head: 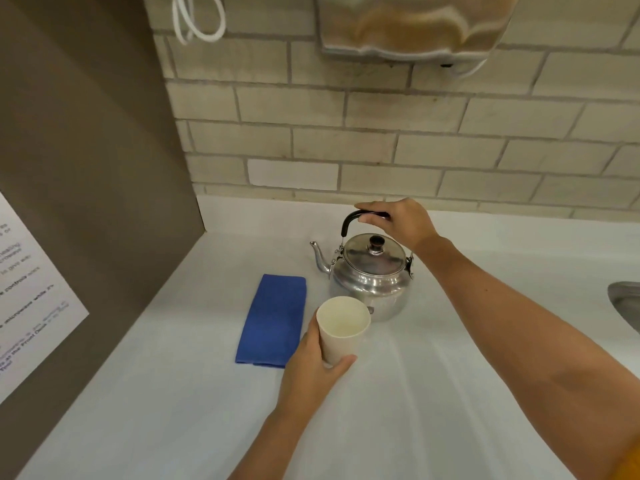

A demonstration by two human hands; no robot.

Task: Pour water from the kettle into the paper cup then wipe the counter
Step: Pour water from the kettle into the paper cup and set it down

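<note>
A person's right hand (398, 220) grips the handle of a steel kettle (369, 275) standing on the white counter (450, 393); the left hand (311, 358) clasps a paper cup (341, 329) at the kettle's seven o'clock, a folded blue cloth (273, 320) at nine o'clock.

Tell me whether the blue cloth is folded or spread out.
Folded. The blue cloth lies as a narrow, layered rectangle on the counter.

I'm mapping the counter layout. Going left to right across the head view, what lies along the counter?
Printed notice → blue cloth → paper cup in the left hand → kettle → sink edge.
</note>
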